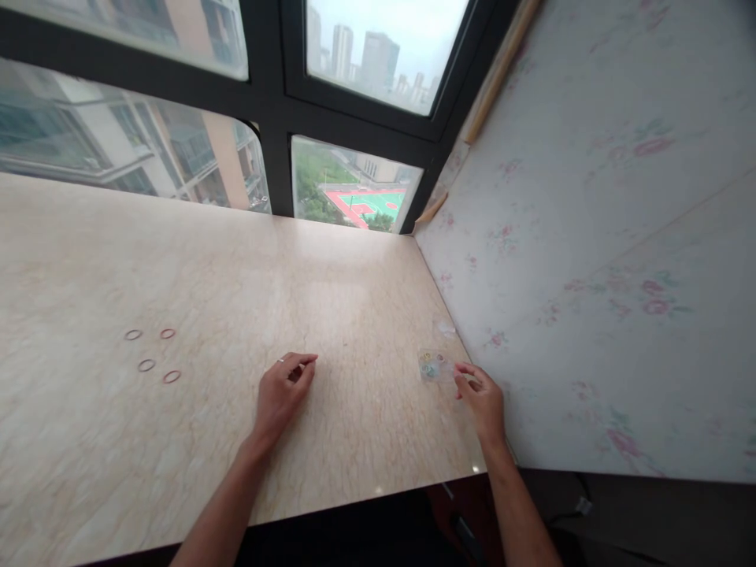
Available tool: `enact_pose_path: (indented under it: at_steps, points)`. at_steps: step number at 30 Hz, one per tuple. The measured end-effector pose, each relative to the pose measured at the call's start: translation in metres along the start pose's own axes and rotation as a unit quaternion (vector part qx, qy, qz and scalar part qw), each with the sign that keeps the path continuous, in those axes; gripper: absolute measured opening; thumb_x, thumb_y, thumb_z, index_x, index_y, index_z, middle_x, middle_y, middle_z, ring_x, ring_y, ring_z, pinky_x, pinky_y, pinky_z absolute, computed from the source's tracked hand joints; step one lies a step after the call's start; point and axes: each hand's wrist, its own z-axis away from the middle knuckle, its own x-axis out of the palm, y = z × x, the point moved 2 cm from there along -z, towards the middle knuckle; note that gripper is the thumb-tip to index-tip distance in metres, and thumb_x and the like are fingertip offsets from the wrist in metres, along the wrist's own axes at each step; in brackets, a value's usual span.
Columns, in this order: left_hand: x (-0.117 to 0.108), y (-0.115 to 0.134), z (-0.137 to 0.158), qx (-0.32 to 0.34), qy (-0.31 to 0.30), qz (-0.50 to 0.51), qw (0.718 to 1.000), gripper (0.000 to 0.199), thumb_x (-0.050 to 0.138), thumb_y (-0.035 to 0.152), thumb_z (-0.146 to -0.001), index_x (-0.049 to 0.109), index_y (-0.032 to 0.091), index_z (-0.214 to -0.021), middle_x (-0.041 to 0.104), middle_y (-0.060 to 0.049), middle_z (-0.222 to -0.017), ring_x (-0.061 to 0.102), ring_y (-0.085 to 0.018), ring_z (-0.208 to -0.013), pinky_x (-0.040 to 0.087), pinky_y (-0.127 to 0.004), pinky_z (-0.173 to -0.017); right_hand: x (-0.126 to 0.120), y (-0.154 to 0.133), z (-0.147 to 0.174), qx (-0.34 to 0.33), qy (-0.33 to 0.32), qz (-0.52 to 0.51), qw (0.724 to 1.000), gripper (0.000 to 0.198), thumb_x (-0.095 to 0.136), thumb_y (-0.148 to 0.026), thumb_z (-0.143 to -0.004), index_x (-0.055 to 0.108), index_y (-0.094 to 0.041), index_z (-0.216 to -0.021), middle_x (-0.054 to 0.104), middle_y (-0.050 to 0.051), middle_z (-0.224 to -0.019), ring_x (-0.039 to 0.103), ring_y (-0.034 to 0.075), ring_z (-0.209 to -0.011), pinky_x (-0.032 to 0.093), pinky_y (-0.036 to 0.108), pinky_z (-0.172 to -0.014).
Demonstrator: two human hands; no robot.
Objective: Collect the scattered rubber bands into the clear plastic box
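My left hand (pixel 284 386) rests over the stone ledge (pixel 354 307), thumb and forefinger pinched together; whatever lies between the tips, if anything, is too small to make out. A thin ring sits on one of its fingers. At the right, the fingertips of my right hand (pixel 481 394) are closed on the right end of a small clear plastic box (pixel 440 376). Inside that box, small yellowish, reddish and green-blue rings show toward its left part. Several thin reddish rings lie apart on the ledge at the left, among them a ring (pixel 168 334) and another ring (pixel 172 376).
A small clear plastic piece (pixel 444 327) lies behind the box, near the wall. The floral-papered wall (pixel 567 260) borders the ledge on the right. Dark window frames (pixel 277 150) rise along the back edge. A cable (pixel 582 508) hangs below at the lower right.
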Motion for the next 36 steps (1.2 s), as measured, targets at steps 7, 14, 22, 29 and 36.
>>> enact_pose_path:
  at_steps: [7, 14, 22, 29, 36]
  points:
    - [-0.001, 0.001, -0.001, -0.014, 0.009, 0.009, 1.0, 0.02, 0.053, 0.032, -0.082, 0.07, 0.021, -0.085, 0.069, -0.002, -0.079, 0.059, -0.015, -0.064, 0.049, -0.027, -0.063, 0.004, -0.004, 0.019, -0.034, 0.005, 0.019, 0.999, 0.035, 0.057, -0.042, -0.081, 0.067, -0.015, -0.1, 0.07, 0.006, -0.077, 0.057, 0.015, -0.051, 0.047, 0.028, -0.052]
    - [-0.003, 0.001, 0.004, -0.026, 0.018, 0.04, 0.999, 0.019, 0.053, 0.029, -0.083, 0.07, 0.02, -0.085, 0.069, -0.003, -0.078, 0.059, -0.014, -0.064, 0.048, -0.026, -0.06, 0.05, -0.011, 0.067, -0.232, -0.144, 0.087, 0.958, 0.021, 0.053, -0.035, -0.087, 0.069, -0.022, -0.084, 0.069, 0.008, -0.092, 0.066, 0.02, -0.081, 0.053, 0.031, -0.07]
    - [-0.039, -0.011, 0.017, -0.033, 0.088, 0.006, 0.996, 0.02, 0.052, 0.028, -0.086, 0.069, 0.018, -0.089, 0.07, -0.005, -0.083, 0.062, -0.015, -0.07, 0.049, -0.026, -0.063, 0.053, 0.007, 0.056, -0.261, -0.135, 0.068, 0.953, 0.032, 0.053, -0.048, -0.086, 0.071, -0.022, -0.08, 0.071, 0.008, -0.087, 0.068, 0.02, -0.076, 0.055, 0.027, -0.065]
    - [-0.13, -0.06, 0.024, -0.091, 0.163, -0.214, 0.959, 0.036, 0.054, 0.026, -0.082, 0.058, 0.014, -0.116, 0.068, -0.01, -0.101, 0.062, -0.022, -0.085, 0.05, -0.034, -0.074, 0.056, 0.026, 0.051, -0.272, -0.156, 0.093, 0.945, 0.036, 0.054, -0.054, -0.084, 0.073, -0.024, -0.082, 0.073, 0.007, -0.09, 0.07, 0.02, -0.074, 0.056, 0.025, -0.063]
    - [-0.154, -0.066, 0.014, -0.099, 0.017, -0.336, 0.936, 0.038, 0.052, 0.023, -0.086, 0.052, 0.02, -0.123, 0.071, -0.008, -0.101, 0.062, -0.025, -0.097, 0.048, -0.035, -0.083, 0.055, 0.03, 0.047, -0.271, -0.176, 0.092, 0.942, 0.039, 0.054, -0.057, -0.082, 0.075, -0.025, -0.084, 0.073, 0.007, -0.093, 0.07, 0.02, -0.071, 0.057, 0.025, -0.061]
